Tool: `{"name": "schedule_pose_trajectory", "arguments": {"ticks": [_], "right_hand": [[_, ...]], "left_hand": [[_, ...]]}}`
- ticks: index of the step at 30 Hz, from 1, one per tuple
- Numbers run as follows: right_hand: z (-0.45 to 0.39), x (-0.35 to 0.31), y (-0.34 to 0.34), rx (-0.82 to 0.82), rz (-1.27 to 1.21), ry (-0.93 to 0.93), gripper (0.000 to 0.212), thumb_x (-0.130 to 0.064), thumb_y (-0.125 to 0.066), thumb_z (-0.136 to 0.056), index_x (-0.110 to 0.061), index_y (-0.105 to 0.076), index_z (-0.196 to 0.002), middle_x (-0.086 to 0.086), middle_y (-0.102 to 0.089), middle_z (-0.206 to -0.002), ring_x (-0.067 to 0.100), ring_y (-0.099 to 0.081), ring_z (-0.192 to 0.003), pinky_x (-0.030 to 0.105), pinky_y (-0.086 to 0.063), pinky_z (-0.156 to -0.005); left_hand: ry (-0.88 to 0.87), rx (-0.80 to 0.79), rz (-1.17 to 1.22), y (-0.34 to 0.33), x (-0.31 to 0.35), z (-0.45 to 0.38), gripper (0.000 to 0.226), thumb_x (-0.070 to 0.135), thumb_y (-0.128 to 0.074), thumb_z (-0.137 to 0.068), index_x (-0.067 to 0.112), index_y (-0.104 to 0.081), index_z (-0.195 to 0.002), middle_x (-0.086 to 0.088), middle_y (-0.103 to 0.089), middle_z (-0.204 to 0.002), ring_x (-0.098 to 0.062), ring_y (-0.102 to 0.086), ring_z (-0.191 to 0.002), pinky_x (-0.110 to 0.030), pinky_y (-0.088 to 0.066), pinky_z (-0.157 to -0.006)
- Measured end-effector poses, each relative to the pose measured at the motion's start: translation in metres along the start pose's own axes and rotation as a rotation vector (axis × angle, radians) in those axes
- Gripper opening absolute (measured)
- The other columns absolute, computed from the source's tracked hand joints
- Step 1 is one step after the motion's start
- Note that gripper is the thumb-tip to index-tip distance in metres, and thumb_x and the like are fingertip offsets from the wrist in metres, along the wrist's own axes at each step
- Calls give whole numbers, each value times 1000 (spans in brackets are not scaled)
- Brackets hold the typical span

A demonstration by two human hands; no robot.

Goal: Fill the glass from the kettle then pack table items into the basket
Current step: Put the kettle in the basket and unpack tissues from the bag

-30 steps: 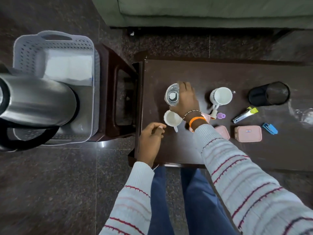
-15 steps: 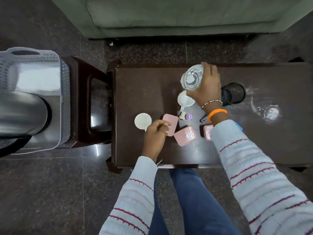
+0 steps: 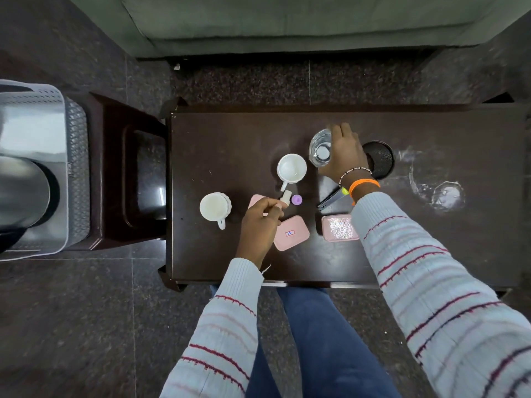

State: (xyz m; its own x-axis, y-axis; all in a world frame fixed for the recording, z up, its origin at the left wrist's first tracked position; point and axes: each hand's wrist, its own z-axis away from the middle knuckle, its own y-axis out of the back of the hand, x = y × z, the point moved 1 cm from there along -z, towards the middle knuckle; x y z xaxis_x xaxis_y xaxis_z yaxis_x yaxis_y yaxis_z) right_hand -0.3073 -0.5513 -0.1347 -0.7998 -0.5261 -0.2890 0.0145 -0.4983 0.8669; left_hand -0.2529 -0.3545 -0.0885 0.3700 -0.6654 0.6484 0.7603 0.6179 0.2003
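From the head camera, the right hand (image 3: pixel 343 152) wraps its fingers round the glass (image 3: pixel 321 147), which stands upright on the table (image 3: pixel 230 139) beside a black mesh cup (image 3: pixel 380 158), likely to steady it with water inside. The left hand (image 3: pixel 258 225) pinches a small white tube (image 3: pixel 286 195) near a purple cap (image 3: pixel 296 199), seemingly a first item to pack. Two white cups (image 3: pixel 291 168) (image 3: pixel 215 206), pink boxes (image 3: pixel 290 233) (image 3: pixel 339 227) and a nail clipper (image 3: pixel 333 198) lie spread out nearby. The basket (image 3: pixel 76 156) sits on a stool to the left, well apart from the table, the kettle (image 3: pixel 23 191) looming in front of it.
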Motion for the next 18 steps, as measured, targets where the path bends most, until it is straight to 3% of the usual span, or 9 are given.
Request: {"name": "schedule_pose_trajectory", "arguments": {"ticks": [4, 18], "right_hand": [[2, 8, -9, -52, 61, -9, 82, -7, -76, -63, -3, -35, -134, 18, -41, -134, 39, -46, -116, 42, -44, -93], [7, 10, -24, -91, 7, -42, 82, -5, -72, -67, -2, -30, -138, 20, -37, -138, 40, -42, -121, 43, -36, -103]], "left_hand": [[9, 11, -4, -8, 3, -6, 18, 16, -48, -92, 22, -64, -85, 2, -60, -80, -9, -52, -70, -20, -41, -66], [22, 14, -86, -12, 12, -17, 17, 18, -47, -94, 24, -61, -86, 4, -62, -84, -12, -56, -75, -19, -43, -66]]}}
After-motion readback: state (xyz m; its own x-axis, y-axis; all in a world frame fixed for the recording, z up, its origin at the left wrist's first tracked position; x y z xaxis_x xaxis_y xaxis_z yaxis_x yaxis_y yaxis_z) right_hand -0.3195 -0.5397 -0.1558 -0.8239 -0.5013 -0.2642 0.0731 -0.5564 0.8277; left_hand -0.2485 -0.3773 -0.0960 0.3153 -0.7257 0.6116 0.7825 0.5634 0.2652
